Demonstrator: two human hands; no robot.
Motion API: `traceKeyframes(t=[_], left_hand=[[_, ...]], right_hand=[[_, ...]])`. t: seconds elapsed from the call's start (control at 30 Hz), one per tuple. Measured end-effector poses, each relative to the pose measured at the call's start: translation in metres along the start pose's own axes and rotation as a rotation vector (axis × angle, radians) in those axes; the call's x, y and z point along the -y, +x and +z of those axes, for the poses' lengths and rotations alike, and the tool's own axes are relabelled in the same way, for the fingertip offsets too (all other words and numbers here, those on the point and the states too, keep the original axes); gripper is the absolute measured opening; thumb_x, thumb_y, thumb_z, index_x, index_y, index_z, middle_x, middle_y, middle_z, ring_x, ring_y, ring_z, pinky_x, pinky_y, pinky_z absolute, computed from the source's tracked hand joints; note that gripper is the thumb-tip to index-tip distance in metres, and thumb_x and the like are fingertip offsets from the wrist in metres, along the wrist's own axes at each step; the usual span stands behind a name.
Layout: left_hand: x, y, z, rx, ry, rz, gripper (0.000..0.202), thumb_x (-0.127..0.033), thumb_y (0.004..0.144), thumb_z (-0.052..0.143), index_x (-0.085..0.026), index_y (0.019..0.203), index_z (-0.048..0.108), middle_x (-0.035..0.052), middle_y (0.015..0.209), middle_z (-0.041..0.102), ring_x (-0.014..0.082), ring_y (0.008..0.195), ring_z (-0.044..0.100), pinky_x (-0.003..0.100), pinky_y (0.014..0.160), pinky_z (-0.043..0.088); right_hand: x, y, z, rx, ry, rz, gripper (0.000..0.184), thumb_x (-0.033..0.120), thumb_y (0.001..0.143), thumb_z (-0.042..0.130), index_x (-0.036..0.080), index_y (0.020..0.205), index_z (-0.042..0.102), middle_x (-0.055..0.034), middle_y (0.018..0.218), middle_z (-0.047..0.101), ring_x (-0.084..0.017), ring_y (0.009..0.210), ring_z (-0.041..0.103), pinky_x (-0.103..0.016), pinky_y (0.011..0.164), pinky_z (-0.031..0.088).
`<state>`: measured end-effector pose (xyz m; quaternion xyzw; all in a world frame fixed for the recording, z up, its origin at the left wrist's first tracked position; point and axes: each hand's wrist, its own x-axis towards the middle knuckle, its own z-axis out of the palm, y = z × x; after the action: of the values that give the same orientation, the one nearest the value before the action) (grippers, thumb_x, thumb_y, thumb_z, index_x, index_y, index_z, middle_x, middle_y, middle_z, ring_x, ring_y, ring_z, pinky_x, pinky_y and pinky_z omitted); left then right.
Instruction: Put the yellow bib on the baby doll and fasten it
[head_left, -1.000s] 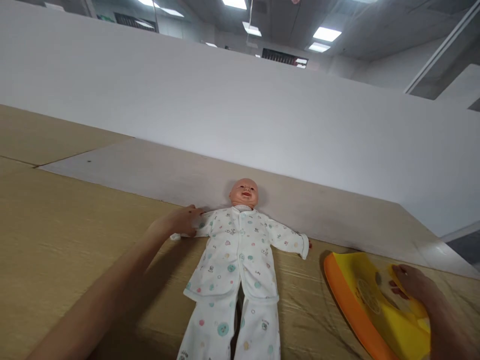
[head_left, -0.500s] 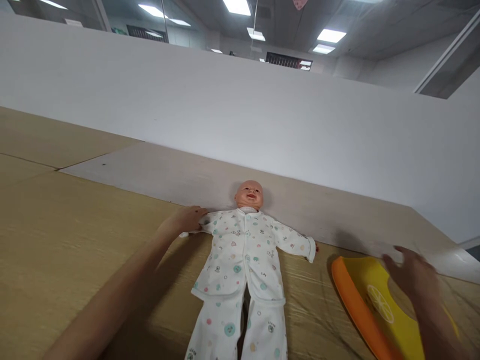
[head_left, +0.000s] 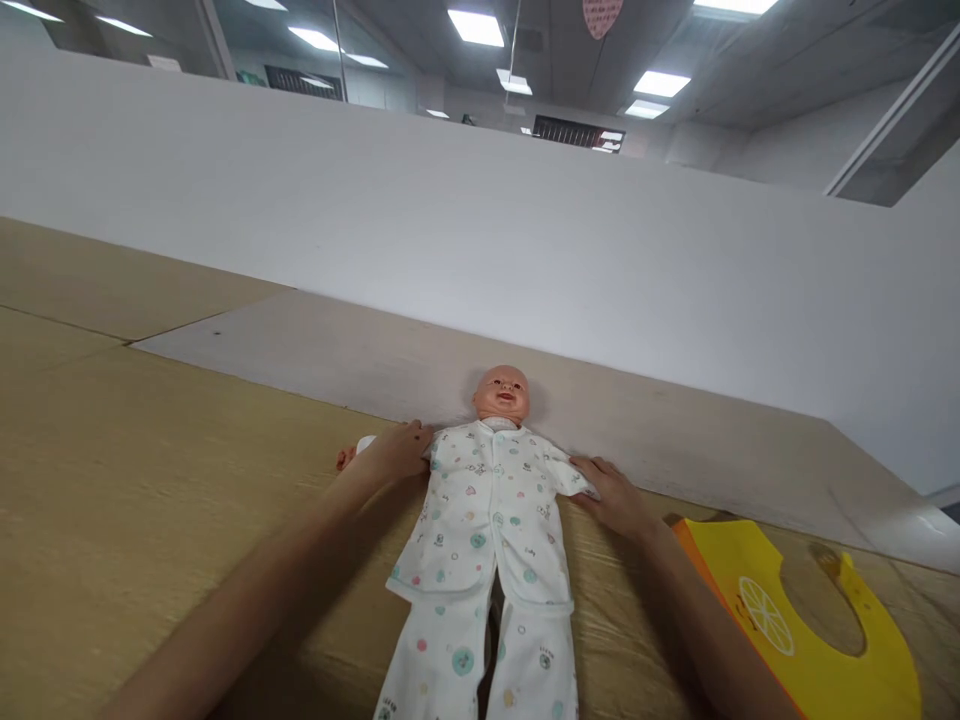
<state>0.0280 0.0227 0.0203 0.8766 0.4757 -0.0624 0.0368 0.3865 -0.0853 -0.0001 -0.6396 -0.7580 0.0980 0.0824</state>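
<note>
A baby doll [head_left: 480,510] in white pajamas with small coloured prints lies on its back, its head toward the wall and its arms spread. My left hand [head_left: 405,448] is closed around the doll's arm at the left, near the shoulder; the doll's small hand shows beyond my wrist. At the right, my right hand [head_left: 611,495] is wrapped around the doll's other sleeved arm and hides its end. A yellow bib [head_left: 825,640] with an orange edge and a citrus-slice print lies to the right of my right forearm, which covers part of it.
The doll lies on a brown, slightly wrinkled surface [head_left: 150,480]. Behind its head runs a pale grey strip [head_left: 360,350], then a white wall [head_left: 450,230] with glass panes above.
My right hand has moved left from over the bib to the doll's arm and closed on it. My left hand has slid along the other arm toward the shoulder.
</note>
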Motion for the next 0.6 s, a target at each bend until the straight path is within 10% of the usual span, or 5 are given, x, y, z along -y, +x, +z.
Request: traceKeyframes(t=[0.33,0.6], left_hand=[[0.017,0.006,0.016,-0.088,0.076,-0.039,0.037,-0.023,0.082,0.048,-0.008,0.116,0.050,0.0176,0.112,0.058,0.0317,0.106,0.052,0.041,0.087,0.042],[0.018,0.004,0.027,-0.232,0.118,0.022,0.032,-0.025,0.082,0.052,-0.010,0.111,0.053,0.0148,0.107,0.059,0.0293,0.100,0.053,0.040,0.085,0.042]], right_hand=[[-0.014,0.002,-0.001,0.005,-0.194,0.077,0.044,0.041,0.093,0.035,0.013,0.125,0.047,-0.0131,0.111,0.054,-0.027,0.103,0.051,-0.039,0.090,0.041],[0.005,0.012,0.006,-0.012,-0.180,0.022,0.073,0.057,0.084,0.046,0.013,0.140,0.031,-0.0143,0.133,0.044,-0.031,0.117,0.042,-0.042,0.097,0.037]])
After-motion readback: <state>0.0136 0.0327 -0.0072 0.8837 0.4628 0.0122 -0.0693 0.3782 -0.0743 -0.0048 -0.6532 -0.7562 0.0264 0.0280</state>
